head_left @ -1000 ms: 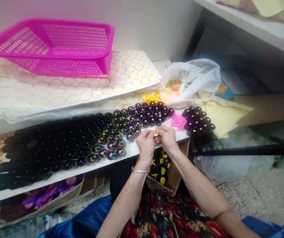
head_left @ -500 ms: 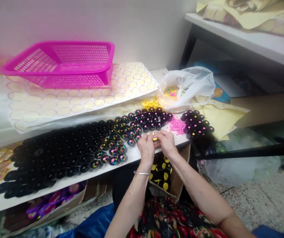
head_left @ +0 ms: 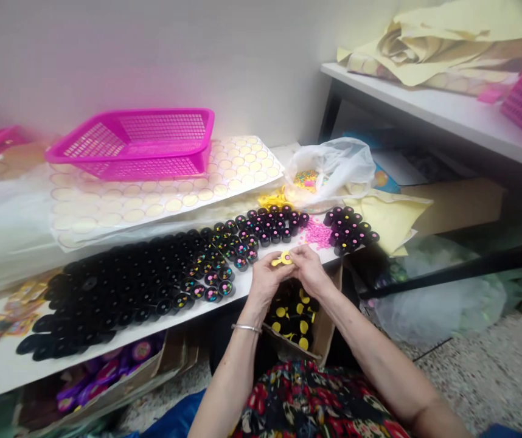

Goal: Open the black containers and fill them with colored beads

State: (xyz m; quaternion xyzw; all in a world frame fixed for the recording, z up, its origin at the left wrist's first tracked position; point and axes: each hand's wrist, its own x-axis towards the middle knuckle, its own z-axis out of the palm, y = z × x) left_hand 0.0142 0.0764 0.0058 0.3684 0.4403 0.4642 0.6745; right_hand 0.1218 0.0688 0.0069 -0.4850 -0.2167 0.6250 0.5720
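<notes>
Between my two hands, just over the table's front edge, is a small yellow plastic piece (head_left: pixel 281 260) with a pink dot on its round end. My left hand (head_left: pixel 266 277) pinches its narrow end, and my right hand (head_left: pixel 309 267) grips the round end. Past my fingers, pink bits (head_left: pixel 316 234) lie in a loose heap. Rows of small black round cups (head_left: pixel 128 274) stand to the left, those nearer my hands holding coloured bits. A smaller cluster of black pieces (head_left: pixel 348 228) with pink or yellow dots sits to the right.
Below my hands is a cardboard box (head_left: pixel 327 337) of black and yellow pieces. A clear plastic bag (head_left: pixel 343 161) of coloured bits stands behind, beside yellow pieces (head_left: pixel 274 199). A pink basket (head_left: pixel 151 159) rests on a sticker sheet (head_left: pixel 238 164). A purple-filled box (head_left: pixel 158 374) sits under the table.
My hands have tilted the yellow piece so that its narrow end now shows. Both hands sit slightly lower in view. The camera view has shifted, bringing in more of the right shelf.
</notes>
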